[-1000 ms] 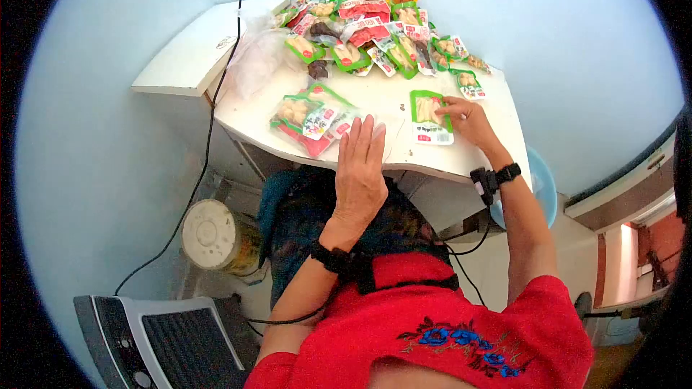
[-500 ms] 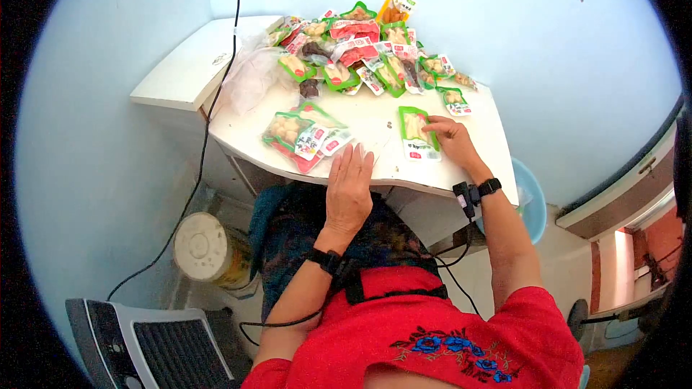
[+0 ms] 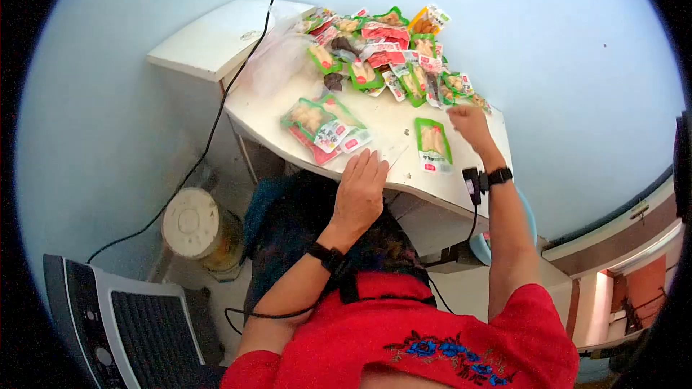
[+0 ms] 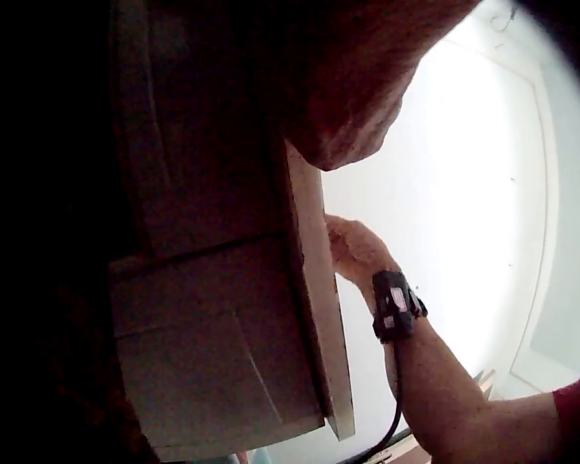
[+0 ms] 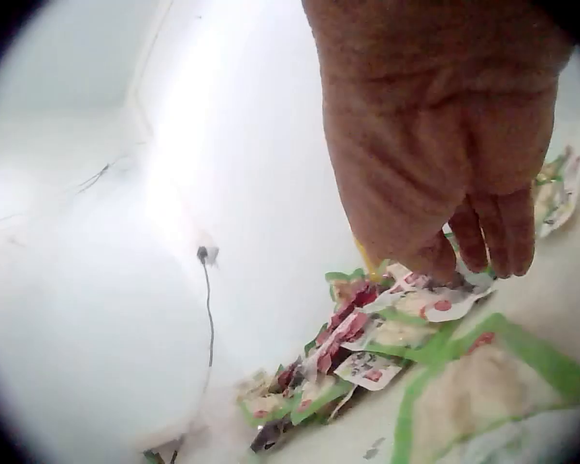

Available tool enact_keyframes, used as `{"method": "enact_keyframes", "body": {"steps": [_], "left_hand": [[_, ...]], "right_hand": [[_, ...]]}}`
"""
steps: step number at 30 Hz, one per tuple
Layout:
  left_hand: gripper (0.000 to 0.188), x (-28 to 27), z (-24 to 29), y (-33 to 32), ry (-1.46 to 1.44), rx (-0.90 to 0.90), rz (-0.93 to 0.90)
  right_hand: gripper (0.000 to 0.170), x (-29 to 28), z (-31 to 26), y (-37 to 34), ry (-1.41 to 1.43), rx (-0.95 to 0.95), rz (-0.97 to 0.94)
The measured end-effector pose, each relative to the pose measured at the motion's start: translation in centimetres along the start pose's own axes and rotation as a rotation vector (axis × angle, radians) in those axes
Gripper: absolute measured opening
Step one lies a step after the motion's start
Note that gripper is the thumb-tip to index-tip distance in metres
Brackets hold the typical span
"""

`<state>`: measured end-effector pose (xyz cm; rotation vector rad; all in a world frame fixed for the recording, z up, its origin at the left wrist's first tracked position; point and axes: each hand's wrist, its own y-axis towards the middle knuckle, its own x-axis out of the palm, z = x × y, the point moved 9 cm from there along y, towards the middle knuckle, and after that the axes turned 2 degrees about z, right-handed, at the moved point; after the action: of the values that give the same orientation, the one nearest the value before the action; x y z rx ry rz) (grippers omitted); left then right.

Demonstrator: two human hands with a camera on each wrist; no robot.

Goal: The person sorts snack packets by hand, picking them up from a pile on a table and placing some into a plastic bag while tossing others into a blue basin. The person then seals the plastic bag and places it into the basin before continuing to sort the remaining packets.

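Pale blue walls [image 3: 548, 36] close in behind a white worktop [image 3: 386, 115] whose near edge curves. At its left, from my distant seat, I see a crumpled clear plastic bag [image 3: 270, 65]. Nearer me lies an overlapping stack of green-edged and red plastic food packets [image 3: 310, 119]; I would leave it undisturbed.

The left hand [image 3: 359, 198] rests at the near edge, just beside that stack, its fingers straight and close together, gripping nothing I can make out. I judge that flat hand well placed to steady something without creasing it.

Along the far side sprawls a mixed heap of glossy green, red and white plastic packets [image 3: 386, 50]. Right of centre, a single green-edged clear plastic packet with pale contents [image 3: 433, 145] lies flat by itself, face up, with neither hand on it.

Beyond it, at the heap's right end, the right hand [image 3: 472, 128] reaches down. Its fingers look loosely bent and fairly narrow, the thumb slightly apart; I cannot tell whether the tips touch a packet. I would pinch just one sealed rim, lift clear of its neighbours before drawing away, and avoid squeezing the soft middle.
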<state>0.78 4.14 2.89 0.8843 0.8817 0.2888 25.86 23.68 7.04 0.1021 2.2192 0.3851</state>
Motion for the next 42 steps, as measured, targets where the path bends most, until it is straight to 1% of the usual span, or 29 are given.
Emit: {"method": "enact_keyframes", "body": {"steps": [1, 4, 7, 8, 11, 12, 15, 16, 19, 21, 22, 25, 26, 28, 31, 34, 35, 36, 37, 39, 40, 42], "left_hand": [[0.034, 0.0, 0.0, -0.1, 0.004, -0.001, -0.001], [0.034, -0.1, 0.1, 0.0, 0.012, 0.007, -0.023], [0.035, -0.2, 0.0, -0.2, 0.005, 0.012, -0.029], [0.036, 0.0, 0.0, -0.2, -0.001, 0.012, -0.037], [0.037, 0.0, -0.3, -0.2, -0.009, 0.002, -0.062], [0.038, -0.1, -0.4, -0.1, -0.011, 0.0, -0.077], [0.038, -0.1, -0.6, -0.1, -0.031, -0.017, -0.09], [0.037, -0.1, -0.6, -0.1, -0.041, -0.024, -0.092], [0.037, 0.4, -0.7, -0.4, 0.015, -0.011, -0.106], [0.038, 0.7, -0.8, -0.5, -0.024, -0.027, -0.128], [0.038, 0.8, -0.9, -0.5, -0.043, -0.034, -0.138], [0.04, 0.3, -1.7, -0.7, -0.338, -0.136, -0.07], [0.041, 0.1, -1.8, -0.8, -0.329, -0.131, -0.036], [0.043, -0.2, -2.0, -0.9, -0.313, -0.117, 0.028], [0.043, 1.2, -1.9, -1.1, -0.237, -0.107, -0.082], [0.043, 1.7, -1.5, -1.2, -0.036, -0.076, -0.112], [0.043, 1.7, -1.5, -1.2, -0.062, -0.088, -0.112], [0.043, 1.6, -1.6, -1.1, -0.087, -0.098, -0.113], [0.043, 1.6, -1.7, -1.1, -0.111, -0.109, -0.113], [0.045, 1.5, -2.4, -1.1, -0.275, -0.196, -0.061], [0.047, 1.4, -2.7, -1.2, -0.358, -0.24, -0.035], [0.046, 0.8, -2.6, -1.2, -0.399, -0.206, -0.029]], "right_hand": [[0.024, 0.3, -1.8, 1.0, -0.059, -0.037, 0.0], [0.027, 3.1, -5.5, 2.6, 0.18, 0.048, -0.049], [0.028, 6.1, -7.1, 4.5, 0.134, -0.049, -0.096], [0.028, 6.4, -8.3, 4.6, 0.103, -0.175, -0.07], [0.029, 8.0, -10.6, 3.5, 0.155, -0.095, -0.108], [0.031, 8.7, -11.3, 3.2, 0.103, -0.099, -0.127], [0.032, 9.8, -16.6, 0.4, 0.004, -0.372, -0.205], [0.041, 10.2, -17.9, -0.8, 0.024, -0.29, -0.256], [0.063, 12.0, -23.0, -5.0, -0.038, -0.582, -0.273], [0.082, 14.8, -24.0, -7.4, -0.27, -0.727, -0.328], [0.078, 15.4, -24.6, -8.5, -0.283, -0.776, -0.31], [0.064, 18.0, -24.3, -8.3, -0.268, -0.561, -0.453], [0.054, 17.9, -24.9, -8.3, -0.255, -0.546, -0.461], [0.052, 18.2, -24.8, -7.9, -0.291, -0.54, -0.483], [0.047, 17.8, -23.2, -6.4, -0.285, -0.479, -0.519], [0.043, 17.3, -22.4, -5.5, -0.18, -0.422, -0.579], [0.042, 17.3, -22.5, -5.5, -0.132, -0.403, -0.603], [0.047, 17.1, -23.0, -5.7, -0.108, -0.341, -0.617], [0.051, 16.9, -23.4, -5.9, -0.149, -0.342, -0.601], [0.059, 17.1, -24.0, -6.3, -0.232, -0.344, -0.566], [0.057, 17.4, -24.5, -6.6, -0.26, -0.4, -0.527], [0.053, 18.0, -25.2, -7.2, -0.315, -0.509, -0.449]]}}
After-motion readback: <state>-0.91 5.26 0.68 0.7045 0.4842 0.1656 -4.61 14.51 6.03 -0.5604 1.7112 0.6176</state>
